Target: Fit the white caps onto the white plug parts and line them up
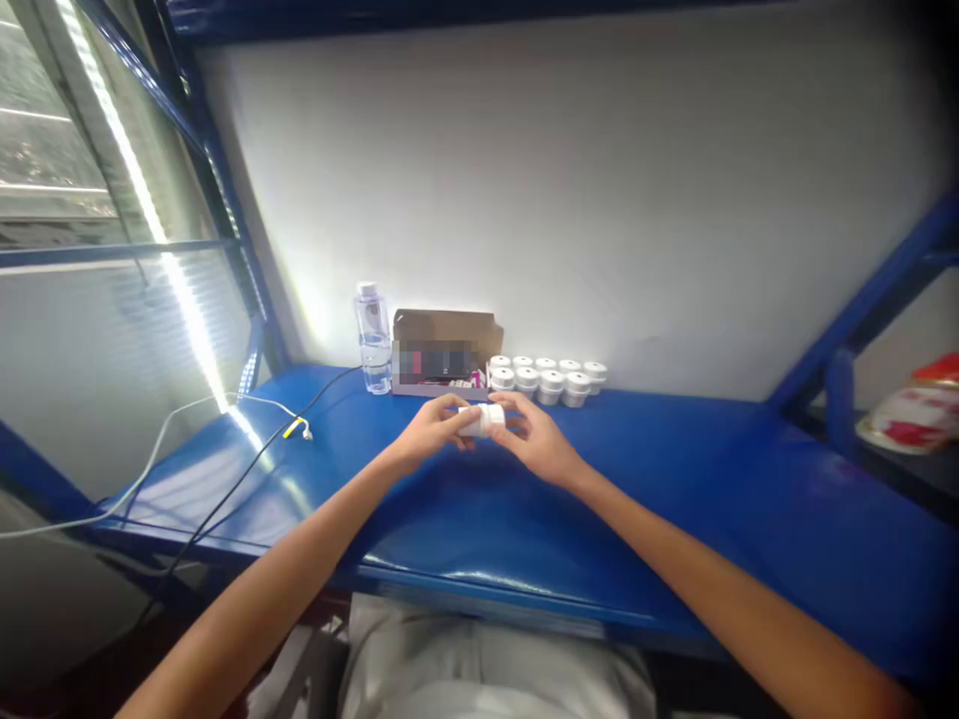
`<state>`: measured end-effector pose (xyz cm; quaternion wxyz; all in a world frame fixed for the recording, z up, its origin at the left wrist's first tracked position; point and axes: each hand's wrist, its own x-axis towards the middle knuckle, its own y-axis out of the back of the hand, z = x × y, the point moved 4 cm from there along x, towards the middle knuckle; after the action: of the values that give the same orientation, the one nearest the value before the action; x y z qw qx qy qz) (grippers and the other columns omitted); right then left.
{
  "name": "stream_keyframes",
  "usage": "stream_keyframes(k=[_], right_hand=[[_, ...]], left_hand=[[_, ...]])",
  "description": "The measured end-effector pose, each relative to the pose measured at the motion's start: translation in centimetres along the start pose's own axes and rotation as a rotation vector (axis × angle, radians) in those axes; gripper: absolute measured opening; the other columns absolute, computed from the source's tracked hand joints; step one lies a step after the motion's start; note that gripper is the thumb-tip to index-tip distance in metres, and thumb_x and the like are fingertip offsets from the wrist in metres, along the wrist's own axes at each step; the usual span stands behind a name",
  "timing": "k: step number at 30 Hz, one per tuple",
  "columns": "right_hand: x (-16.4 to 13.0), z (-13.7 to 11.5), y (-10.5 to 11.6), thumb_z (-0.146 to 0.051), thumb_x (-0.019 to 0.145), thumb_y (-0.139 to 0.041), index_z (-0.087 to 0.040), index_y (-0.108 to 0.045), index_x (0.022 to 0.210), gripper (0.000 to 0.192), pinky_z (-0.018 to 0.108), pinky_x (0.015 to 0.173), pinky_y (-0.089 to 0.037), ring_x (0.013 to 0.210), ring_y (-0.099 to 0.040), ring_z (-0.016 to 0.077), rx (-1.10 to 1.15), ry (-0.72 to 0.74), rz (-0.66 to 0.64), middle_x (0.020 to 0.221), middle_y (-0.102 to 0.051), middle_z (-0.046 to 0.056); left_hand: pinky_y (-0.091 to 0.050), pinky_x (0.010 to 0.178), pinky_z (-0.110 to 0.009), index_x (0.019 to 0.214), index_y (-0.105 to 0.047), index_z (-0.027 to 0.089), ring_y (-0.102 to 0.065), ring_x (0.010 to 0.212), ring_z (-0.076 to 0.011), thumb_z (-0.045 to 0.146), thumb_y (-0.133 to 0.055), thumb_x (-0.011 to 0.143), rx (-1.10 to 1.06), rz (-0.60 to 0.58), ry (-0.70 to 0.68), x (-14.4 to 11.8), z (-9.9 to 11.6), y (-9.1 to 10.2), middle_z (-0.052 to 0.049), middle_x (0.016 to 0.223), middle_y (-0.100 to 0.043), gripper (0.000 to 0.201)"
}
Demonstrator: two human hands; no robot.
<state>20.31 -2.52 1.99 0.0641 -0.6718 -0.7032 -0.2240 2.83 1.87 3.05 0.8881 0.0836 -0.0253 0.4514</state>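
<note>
Between my two hands, a small white plastic bottle [474,420] lies on its side above the blue table. My left hand [435,429] is closed around its body. At its capped right end, the fingers of my right hand [533,439] grip the white cap [495,418]. Just behind my hands stand two rows of similar white bottles [550,381], upright and close together. An open cardboard box [442,391] sits to their left, with small pink-and-white items inside; part of its front is blurred out.
A clear water bottle [376,345] stands left of the box. A white cable [161,444] and a black cable [244,474] cross the table's left side. Blue frame posts [846,330] rise at both sides. A red-and-white package [925,409] rests on a shelf at the far right.
</note>
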Motion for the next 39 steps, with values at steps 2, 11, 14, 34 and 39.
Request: stream_keyframes(k=[2, 11, 14, 34, 39], right_hand=[[-0.1, -0.1, 0.0, -0.043, 0.082, -0.074, -0.022, -0.057, 0.121, 0.047, 0.036, 0.084, -0.059, 0.097, -0.071, 0.0230, 0.002, 0.044, -0.002, 0.120, -0.067, 0.009], [-1.4, -3.4, -0.1, -0.027, 0.087, -0.068, -0.025, -0.064, 0.113, 0.027, 0.044, 0.106, -0.050, 0.120, -0.062, 0.0270, -0.331, 0.512, -0.027, 0.125, -0.067, 0.009], [-1.1, -3.1, 0.2, -0.040, 0.084, -0.072, -0.023, -0.063, 0.112, 0.034, 0.041, 0.087, -0.060, 0.097, -0.071, 0.0265, -0.240, 0.296, -0.009, 0.107, -0.073, 0.008], [-0.3, -2.2, 0.2, -0.054, 0.084, -0.068, -0.022, -0.067, 0.110, 0.041, 0.036, 0.075, -0.058, 0.081, -0.072, 0.0235, -0.092, 0.084, 0.054, 0.093, -0.075, 0.005], [0.3, 0.1, 0.2, -0.067, 0.086, -0.059, -0.019, -0.067, 0.086, 0.048, 0.029, 0.048, -0.048, 0.052, -0.063, 0.0183, 0.020, -0.169, -0.001, 0.062, -0.067, 0.002]], left_hand=[[-0.052, 0.068, -0.030, 0.099, -0.060, 0.014, -0.067, 0.068, -0.0155, 0.056, -0.070, 0.082, -0.032, 0.008, -0.011, 0.0, 0.0, 0.0, -0.006, 0.081, -0.070, 0.047], [-0.038, 0.046, -0.024, 0.102, -0.061, 0.013, -0.059, 0.049, -0.0123, 0.068, -0.054, 0.087, -0.129, -0.125, 0.175, -0.6, -0.1, -0.4, -0.003, 0.065, -0.063, 0.058], [-0.043, 0.054, -0.024, 0.102, -0.061, 0.014, -0.062, 0.058, -0.0133, 0.063, -0.063, 0.084, -0.106, -0.116, 0.099, -0.7, 0.4, -0.5, -0.005, 0.072, -0.066, 0.053], [-0.046, 0.069, -0.026, 0.098, -0.054, 0.017, -0.063, 0.075, -0.0146, 0.052, -0.071, 0.083, -0.050, -0.079, -0.117, -0.7, 0.9, -1.1, -0.004, 0.083, -0.066, 0.042], [-0.048, 0.076, -0.029, 0.102, -0.059, 0.017, -0.063, 0.083, -0.0179, 0.047, -0.080, 0.075, 0.249, 0.009, -0.294, -0.8, 1.2, -1.3, -0.005, 0.093, -0.066, 0.045]])
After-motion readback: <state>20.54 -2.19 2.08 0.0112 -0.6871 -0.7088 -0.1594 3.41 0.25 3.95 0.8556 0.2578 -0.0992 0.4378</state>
